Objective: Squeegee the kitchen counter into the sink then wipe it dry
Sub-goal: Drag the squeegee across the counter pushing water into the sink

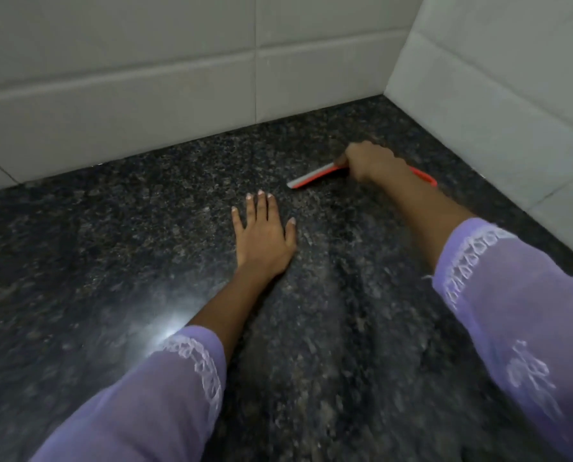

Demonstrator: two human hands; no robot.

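Observation:
A dark speckled granite counter (111, 248) fills the view. My right hand (370, 160) is closed around a red squeegee (313, 177) with a pale grey blade, its edge down on the counter near the back right corner. The squeegee's red far end shows past my wrist toward the right wall. My left hand (263, 233) lies flat on the counter, palm down, fingers apart, a short way in front and to the left of the blade. It holds nothing. Both arms wear lilac sleeves. No sink is in view.
White tiled walls (178, 78) meet the counter along the back and along the right side (511, 95), forming a corner at the upper right. A bright light reflection (171, 323) shines on the counter by my left forearm.

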